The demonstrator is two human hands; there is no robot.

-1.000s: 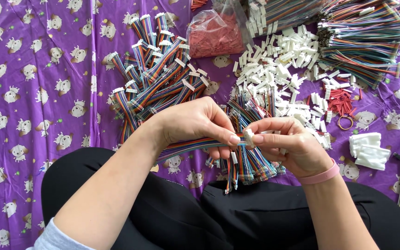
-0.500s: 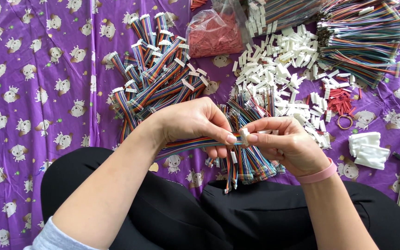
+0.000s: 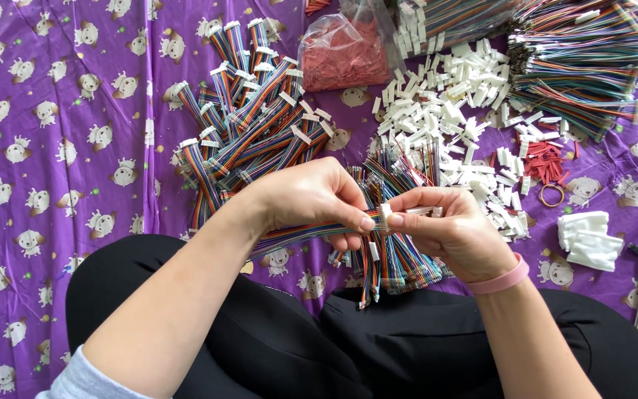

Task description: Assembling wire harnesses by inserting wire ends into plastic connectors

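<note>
Pinching the multicoloured ribbon cable [image 3: 311, 233] near its end with your left hand [image 3: 311, 198], you bring it against the small white connector housing [image 3: 386, 211] nipped by the thumb and forefinger of your right hand [image 3: 458, 235]; both sets of fingers are closed on these parts, just above your lap. The likely trouble is a skewed entry: if the cable end meets the housing at an angle, a wire may bend or seat in the wrong slot. A loose pinch could also drop the housing into the cables lying below at 6 o'clock. The cable is flat, striped in many colours, and trails toward 8 o'clock. Loose white housings [image 3: 452, 96] lie at 1 o'clock and finished cables [image 3: 249, 122] at 11 o'clock on the purple cloth [image 3: 53, 148].
</note>
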